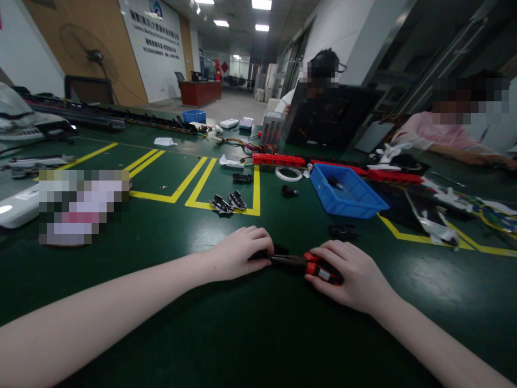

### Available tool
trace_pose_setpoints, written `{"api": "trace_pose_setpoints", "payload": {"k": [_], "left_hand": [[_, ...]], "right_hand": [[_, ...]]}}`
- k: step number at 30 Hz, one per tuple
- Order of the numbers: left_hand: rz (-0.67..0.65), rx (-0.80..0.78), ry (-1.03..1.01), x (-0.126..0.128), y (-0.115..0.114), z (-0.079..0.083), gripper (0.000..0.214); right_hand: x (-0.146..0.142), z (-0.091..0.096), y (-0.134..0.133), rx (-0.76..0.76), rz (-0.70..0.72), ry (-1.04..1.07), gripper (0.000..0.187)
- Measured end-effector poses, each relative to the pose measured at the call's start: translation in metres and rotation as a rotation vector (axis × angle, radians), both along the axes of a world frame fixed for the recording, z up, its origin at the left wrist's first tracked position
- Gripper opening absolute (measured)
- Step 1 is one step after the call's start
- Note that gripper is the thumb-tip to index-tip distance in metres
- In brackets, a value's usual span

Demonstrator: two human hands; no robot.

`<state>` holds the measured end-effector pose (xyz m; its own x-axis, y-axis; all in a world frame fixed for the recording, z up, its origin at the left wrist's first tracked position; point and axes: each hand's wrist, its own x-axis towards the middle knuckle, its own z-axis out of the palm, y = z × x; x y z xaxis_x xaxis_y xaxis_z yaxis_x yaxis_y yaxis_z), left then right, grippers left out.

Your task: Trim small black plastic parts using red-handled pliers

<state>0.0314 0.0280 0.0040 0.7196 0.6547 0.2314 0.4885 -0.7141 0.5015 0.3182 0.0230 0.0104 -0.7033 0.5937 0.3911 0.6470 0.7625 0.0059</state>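
Head view: both bare forearms stretching forward, lying low over matte dark-green table mat (202, 328). Left hand (238, 253) resting palm-down, fingers curling tight over dark nose of red-and-black-handled pliers (301, 263); whether pinching anything underneath, cannot tell. Right hand (347, 272) wrapping closed round glossy handles. Pliers lying flat between hands, on near side of rectangular blue plastic bin (355, 210), apart from it. Small black moulded part (342, 231) sitting just beside bin's near wall.
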Motion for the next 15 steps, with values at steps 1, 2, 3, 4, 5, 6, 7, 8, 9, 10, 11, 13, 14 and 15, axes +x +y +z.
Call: {"api": "trace_pose_setpoints", "payload": {"k": [1, 2, 3, 4, 5, 6, 7, 8, 9, 10, 11, 13, 14, 15], "left_hand": [[-0.002, 0.002, 0.0, 0.0, 0.0, -0.0001, 0.013], [-0.003, 0.004, 0.0, 0.0, 0.0001, -0.0002, 0.013], [-0.003, 0.006, -0.001, 0.0, 0.0002, -0.0003, 0.013], [-0.003, 0.006, -0.001, 0.0, 0.0002, -0.0003, 0.014], [-0.002, 0.007, 0.0, 0.0001, 0.0002, -0.0002, 0.014], [-0.002, 0.009, 0.0, 0.0002, 0.0001, -0.0001, 0.014], [-0.004, 0.011, 0.003, 0.0003, 0.0, 0.0002, 0.013], [-0.005, 0.014, 0.005, 0.0004, -0.0001, 0.0005, 0.012], [-0.006, 0.017, 0.008, 0.0005, -0.0003, 0.0009, 0.012], [-0.007, 0.018, 0.012, 0.0006, -0.0004, 0.0012, 0.011], [-0.007, 0.017, 0.014, 0.0006, -0.0006, 0.0016, 0.011], [-0.005, 0.012, 0.018, 0.0005, -0.0011, 0.0024, 0.011], [-0.003, 0.011, 0.018, 0.0005, -0.0013, 0.0028, 0.011], [-0.003, 0.011, 0.018, 0.0004, -0.0015, 0.0031, 0.011]], "right_hand": [[0.0002, 0.0, 0.0, -0.002, 0.0, -0.005, 0.032], [0.0004, -0.0001, 0.0, -0.002, -0.001, -0.007, 0.032], [0.0004, -0.0002, -0.0001, -0.004, -0.003, -0.007, 0.032], [0.0004, -0.0002, -0.0002, -0.007, -0.005, -0.008, 0.032], [0.0003, -0.0003, -0.0002, -0.012, -0.007, -0.006, 0.032], [0.0, -0.0003, -0.0003, -0.016, -0.009, -0.003, 0.031], [-0.0002, -0.0003, -0.0004, -0.02, -0.011, 0.001, 0.031], [-0.0005, -0.0003, -0.0005, -0.023, -0.012, 0.004, 0.03], [-0.0008, -0.0003, -0.0006, -0.023, -0.013, 0.007, 0.03], [-0.0009, -0.0002, -0.0007, -0.023, -0.013, 0.01, 0.03], [-0.001, -0.0002, -0.0007, -0.021, -0.013, 0.01, 0.03], [-0.0008, -0.0002, -0.0007, -0.018, -0.01, 0.008, 0.03], [-0.0006, -0.0002, -0.0006, -0.017, -0.01, 0.006, 0.03], [-0.0003, -0.0003, -0.0006, -0.015, -0.01, 0.003, 0.03]]}}
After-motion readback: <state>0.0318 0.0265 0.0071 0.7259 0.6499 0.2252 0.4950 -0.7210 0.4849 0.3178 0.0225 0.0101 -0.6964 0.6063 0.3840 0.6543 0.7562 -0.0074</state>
